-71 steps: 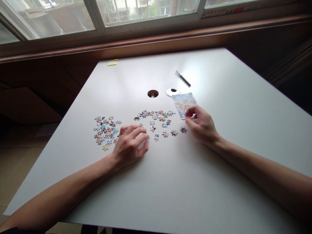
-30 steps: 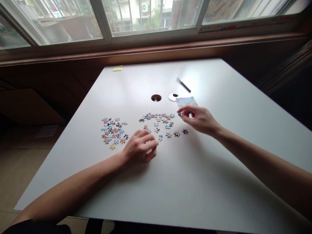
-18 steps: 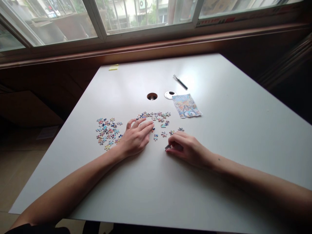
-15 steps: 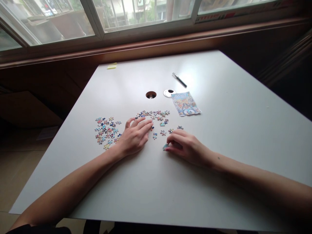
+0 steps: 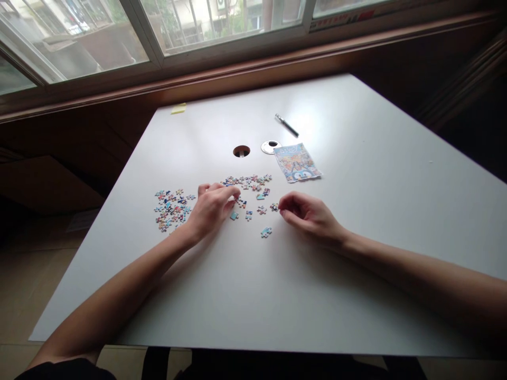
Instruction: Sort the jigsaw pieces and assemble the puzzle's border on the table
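Big white table takes up most of the view, sitting right under a window. On it, past the right hand's fingertips, lies a colourful picture sheet, and farther out from that a pen, a round grommet cover and the open cable hole.

Left hand rests palm down with fingers curled loosely, tips touching the near edge of the middle cluster of puzzle pieces. Can't tell if it's actually pinching one. Just outside its knuckles is a second pile of pieces.

Right hand is curled with thumb and forefinger drawn together at the tip, right beside a loose piece; whether something's between them is too small to make out. A single blue piece lies between the two hands, slightly nearer the body, touching neither.
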{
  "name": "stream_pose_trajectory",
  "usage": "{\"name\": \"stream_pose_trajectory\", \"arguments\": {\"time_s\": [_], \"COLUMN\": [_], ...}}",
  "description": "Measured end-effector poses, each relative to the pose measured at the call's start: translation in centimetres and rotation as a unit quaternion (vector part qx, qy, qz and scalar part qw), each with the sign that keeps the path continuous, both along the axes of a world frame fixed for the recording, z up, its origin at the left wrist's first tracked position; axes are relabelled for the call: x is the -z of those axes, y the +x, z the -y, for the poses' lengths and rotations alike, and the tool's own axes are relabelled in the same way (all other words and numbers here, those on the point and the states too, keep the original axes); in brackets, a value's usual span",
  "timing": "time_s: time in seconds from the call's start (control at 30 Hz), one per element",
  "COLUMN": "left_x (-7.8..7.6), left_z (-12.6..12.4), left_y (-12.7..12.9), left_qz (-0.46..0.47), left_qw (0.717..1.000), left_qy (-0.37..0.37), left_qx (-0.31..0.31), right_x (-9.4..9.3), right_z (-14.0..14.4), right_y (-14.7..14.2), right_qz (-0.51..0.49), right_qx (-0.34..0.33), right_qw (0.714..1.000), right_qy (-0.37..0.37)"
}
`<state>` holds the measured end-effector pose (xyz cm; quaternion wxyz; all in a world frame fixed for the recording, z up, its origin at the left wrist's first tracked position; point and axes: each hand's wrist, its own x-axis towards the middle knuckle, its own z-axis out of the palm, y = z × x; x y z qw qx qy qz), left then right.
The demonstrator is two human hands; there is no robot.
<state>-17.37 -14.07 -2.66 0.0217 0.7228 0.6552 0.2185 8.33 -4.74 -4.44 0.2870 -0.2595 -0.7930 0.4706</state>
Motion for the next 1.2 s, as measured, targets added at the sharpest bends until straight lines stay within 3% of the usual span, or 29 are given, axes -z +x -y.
{"name": "stream_pose_trajectory", "arguments": {"time_s": [0.1,0.27,0.5,0.6,0.73,0.87,0.97,1.03,1.13,1.2], "left_x": [-1.0,-2.5,-3.1,-3.5,-4.2,-4.0,-3.5,-3.0,-1.8,-0.9], "left_z": [-1.4,-3.0,-4.1,-4.4,-3.7,-2.4,-1.7,-1.0,1.1,2.6], "left_y": [-0.4,-0.4,-0.2,-0.5,0.8,4.1,5.7,6.0,5.9,5.7], "left_qz": [-0.014,-0.02,-0.04,0.077,0.292,0.352,0.336,0.29,0.151,0.055], "left_qw": [0.999,0.996,0.988,0.983,0.926,0.897,0.911,0.937,0.976,0.978], "left_qy": [-0.033,-0.085,-0.145,-0.167,-0.208,-0.207,-0.161,-0.11,-0.005,0.035], "left_qx": [0.016,-0.008,-0.016,0.025,0.122,0.17,0.174,0.158,0.157,0.196], "right_x": [0.1,0.1,0.1,0.1,-0.1,0.0,0.0,0.0,0.0,0.0], "right_z": [0.0,-0.1,-0.1,-0.1,0.0,0.0,0.0,0.0,0.0,0.1], "right_y": [0.1,0.1,0.0,0.0,-0.1,-0.1,-0.1,0.0,0.1,0.1], "right_qz": [0.0,0.001,-0.006,-0.011,-0.012,-0.023,-0.016,0.001,0.028,0.034], "right_qx": [0.001,-0.001,-0.006,0.002,-0.001,-0.039,-0.058,-0.048,-0.021,-0.031], "right_qw": [1.0,1.0,1.0,1.0,1.0,0.999,0.998,0.998,0.992,0.982], "right_qy": [-0.002,-0.009,-0.017,-0.007,-0.002,-0.024,0.007,0.043,0.122,0.182]}}
